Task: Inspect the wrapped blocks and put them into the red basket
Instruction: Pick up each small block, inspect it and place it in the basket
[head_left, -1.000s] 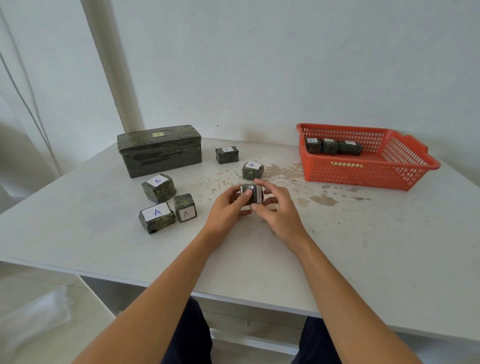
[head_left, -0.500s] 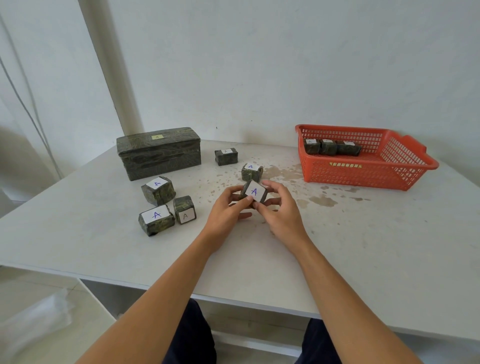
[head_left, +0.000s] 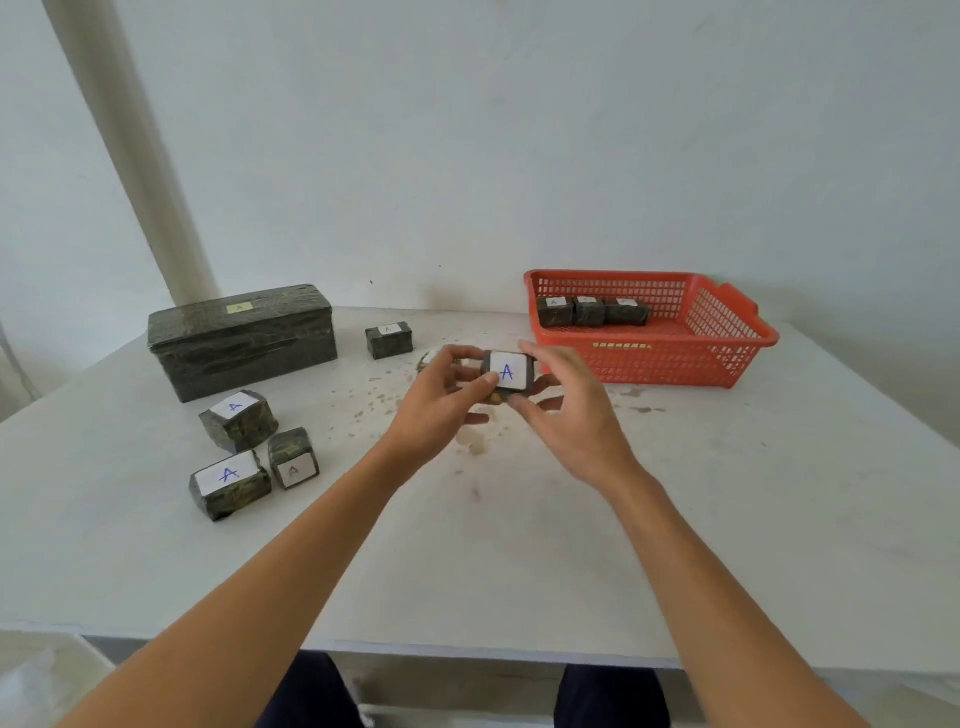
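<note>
**Item:** wrapped block (head_left: 506, 370), dark wrap, white label marked A facing the camera.
**Location:** held above the table (head_left: 519, 545) between both hands, just left of the red basket (head_left: 675, 364).
**Left hand** (head_left: 436, 410): thumb and fingers pinch the block's left edge.
**Right hand** (head_left: 566, 415): fingers curl round its right side and underside.
**Basket contents:** three blocks (head_left: 587, 310) along the far wall.
**Handling note:** probably best to turn the block face by face under a firm pinch and check wrap and label. Then lower it beside the row, not drop it.
</note>
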